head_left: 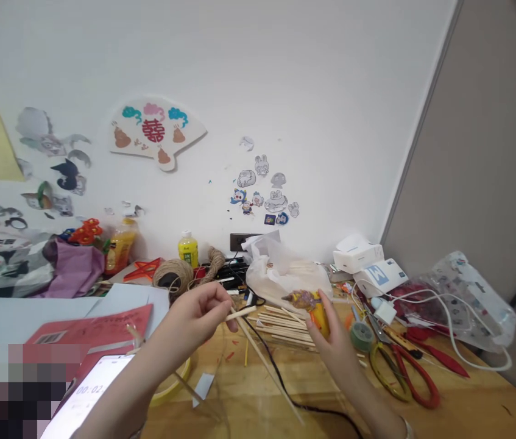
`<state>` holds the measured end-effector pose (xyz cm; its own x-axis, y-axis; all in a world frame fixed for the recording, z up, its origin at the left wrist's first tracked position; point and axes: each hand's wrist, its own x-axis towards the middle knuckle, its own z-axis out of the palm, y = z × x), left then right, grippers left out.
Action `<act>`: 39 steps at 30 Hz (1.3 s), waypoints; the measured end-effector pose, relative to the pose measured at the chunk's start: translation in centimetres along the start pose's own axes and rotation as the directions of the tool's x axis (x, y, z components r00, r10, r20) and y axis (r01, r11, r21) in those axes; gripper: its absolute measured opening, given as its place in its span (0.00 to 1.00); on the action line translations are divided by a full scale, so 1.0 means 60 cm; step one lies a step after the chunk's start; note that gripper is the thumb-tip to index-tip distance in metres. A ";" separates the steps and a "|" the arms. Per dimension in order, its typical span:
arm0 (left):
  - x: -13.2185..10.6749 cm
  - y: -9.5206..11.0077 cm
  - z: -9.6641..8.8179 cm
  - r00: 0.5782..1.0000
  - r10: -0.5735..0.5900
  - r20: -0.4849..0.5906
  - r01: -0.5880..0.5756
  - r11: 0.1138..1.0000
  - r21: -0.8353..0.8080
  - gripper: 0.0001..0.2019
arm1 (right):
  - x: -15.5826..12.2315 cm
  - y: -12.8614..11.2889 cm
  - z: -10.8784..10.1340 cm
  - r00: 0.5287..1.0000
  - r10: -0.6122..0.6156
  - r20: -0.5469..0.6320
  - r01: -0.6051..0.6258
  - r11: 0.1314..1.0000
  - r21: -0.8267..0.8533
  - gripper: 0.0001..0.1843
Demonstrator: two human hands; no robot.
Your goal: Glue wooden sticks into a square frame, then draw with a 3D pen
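Observation:
My left hand is raised over the wooden table, its fingers pinched on a short wooden stick, with a longer thin stick slanting down from the same spot. My right hand is closed around a yellow glue bottle with a messy, crusted nozzle pointing at the stick's end. Below both hands lies a pile of loose wooden sticks.
Red-handled scissors, a green tape roll, a white charger with cable and small boxes lie at the right. A plastic bag, twine ball, yellow bottle, red booklet and phone sit behind and left.

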<state>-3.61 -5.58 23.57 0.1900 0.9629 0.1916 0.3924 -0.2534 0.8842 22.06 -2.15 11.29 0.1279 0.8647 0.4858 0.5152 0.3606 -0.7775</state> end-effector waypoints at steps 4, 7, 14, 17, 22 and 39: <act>-0.002 0.009 0.010 0.991 -0.041 0.126 0.051 0.995 -0.083 0.10 | -0.030 -0.030 -0.002 0.983 -0.183 0.021 0.184 0.980 -0.070 0.36; -0.003 0.012 0.014 0.986 -0.054 0.156 0.071 0.991 -0.110 0.11 | -0.044 -0.041 -0.004 0.932 -0.360 0.044 0.361 0.912 -0.195 0.36; -0.008 0.018 0.016 0.985 -0.069 0.160 0.088 0.989 -0.118 0.11 | -0.053 -0.057 -0.001 0.874 -0.484 0.038 0.464 0.811 -0.356 0.35; -0.010 0.023 0.017 0.984 -0.071 0.161 0.087 0.991 -0.097 0.11 | -0.055 -0.059 0.003 0.867 -0.497 0.043 0.475 0.795 -0.377 0.34; -0.011 0.029 0.018 0.988 -0.054 0.142 0.062 0.996 -0.057 0.11 | -0.060 -0.060 0.007 0.872 -0.489 0.027 0.462 0.803 -0.377 0.33; -0.012 0.024 0.012 0.987 -0.050 0.154 0.059 0.997 -0.057 0.10 | -0.061 -0.059 0.007 0.856 -0.517 -0.002 0.473 0.787 -0.396 0.33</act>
<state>-2.52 -6.68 24.39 0.3070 0.9484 0.0793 0.3512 -0.1903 0.9168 19.42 -6.47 12.08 -0.1546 0.5533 0.8185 0.8016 0.5546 -0.2235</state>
